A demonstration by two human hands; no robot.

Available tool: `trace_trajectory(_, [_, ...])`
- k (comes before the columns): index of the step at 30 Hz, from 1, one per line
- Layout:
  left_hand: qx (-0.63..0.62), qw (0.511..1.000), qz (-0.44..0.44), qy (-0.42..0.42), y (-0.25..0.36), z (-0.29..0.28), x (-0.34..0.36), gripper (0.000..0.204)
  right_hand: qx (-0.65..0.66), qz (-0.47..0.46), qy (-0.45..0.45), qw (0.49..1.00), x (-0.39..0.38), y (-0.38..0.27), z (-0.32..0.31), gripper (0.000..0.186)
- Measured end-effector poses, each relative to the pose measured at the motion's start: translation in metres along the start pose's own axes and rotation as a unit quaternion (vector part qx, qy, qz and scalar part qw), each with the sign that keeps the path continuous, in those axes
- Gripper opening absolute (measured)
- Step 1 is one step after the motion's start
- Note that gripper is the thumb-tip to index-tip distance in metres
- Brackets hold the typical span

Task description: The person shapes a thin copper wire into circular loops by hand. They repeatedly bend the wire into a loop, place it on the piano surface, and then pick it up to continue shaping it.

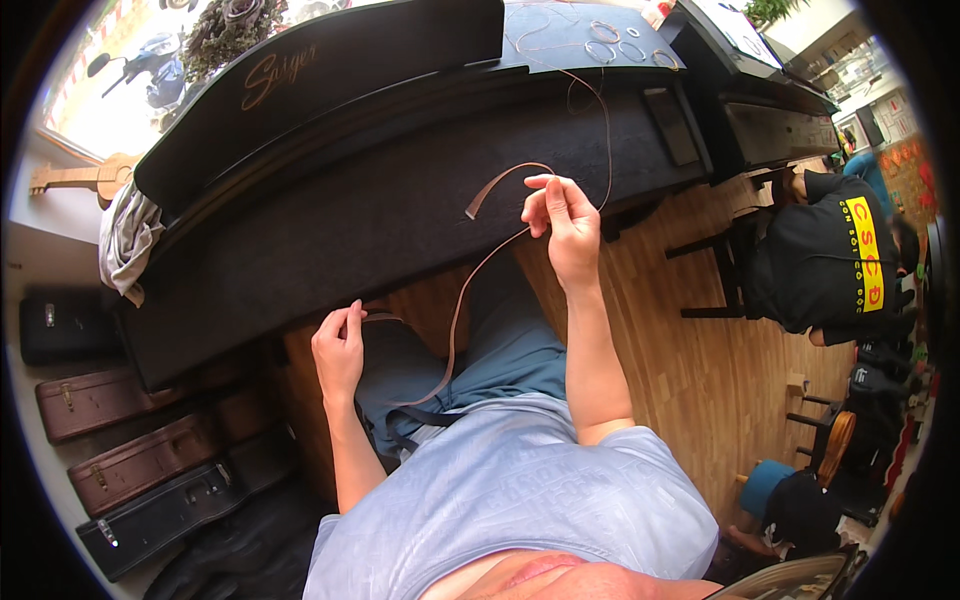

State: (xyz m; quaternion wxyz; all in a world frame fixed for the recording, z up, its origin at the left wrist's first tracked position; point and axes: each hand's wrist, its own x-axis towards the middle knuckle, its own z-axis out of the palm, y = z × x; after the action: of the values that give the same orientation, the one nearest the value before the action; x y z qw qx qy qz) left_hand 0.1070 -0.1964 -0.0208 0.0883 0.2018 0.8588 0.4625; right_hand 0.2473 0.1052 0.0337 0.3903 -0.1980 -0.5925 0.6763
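Note:
A long, thin brown strip (455, 322) bends in loops in front of me. My right hand (566, 222), raised above the front edge of the black table, pinches the strip between thumb and fingers. One flat end of it (485, 193) curls out to the left of those fingers, over the tabletop. From the same hand the strip hangs in a curve to my lap. My left hand (340, 345), lower and nearer me by the table edge, is closed with thumb against fingers on a brown strip that shows beside it. Whether both hands hold one single strip I cannot tell.
The black table (330, 215) spans the front, with a tall black board (330, 80) behind. Wire coils (601, 52) lie on a blue sheet (570, 25); a thin strand trails from there. Instrument cases (150, 465) stack at left. A person in black (800, 255) sits at right.

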Motion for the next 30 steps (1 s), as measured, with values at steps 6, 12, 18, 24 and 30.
trace_trajectory(6, [-0.329, 0.939, -0.1, -0.028, -0.041, -0.031, -0.006, 0.031, 0.103, -0.031, 0.097, 0.989, 0.001, -0.041, -0.053, 0.031])
trace_trajectory(12, [-0.515, 0.855, -0.021, 0.049, -0.015, -0.071, 0.019, 0.028, 0.122, -0.048, 0.252, 0.959, -0.017, -0.059, -0.152, 0.031])
trace_trajectory(18, [-0.574, 0.799, 0.062, -0.167, 0.036, -0.119, 0.104, 0.024, 0.223, -0.07, 0.144, 0.961, -0.043, -0.045, -0.219, 0.028])
trace_trajectory(24, [-0.532, 0.835, 0.071, -0.123, 0.176, -0.092, 0.254, 0.031, 0.236, -0.117, 0.023, 0.964, -0.067, -0.023, -0.235, 0.026])
trace_trajectory(30, [-0.363, 0.902, 0.179, -0.15, 0.308, -0.017, 0.384, 0.042, 0.343, -0.129, -0.09, 0.926, -0.06, -0.028, -0.23, 0.025])
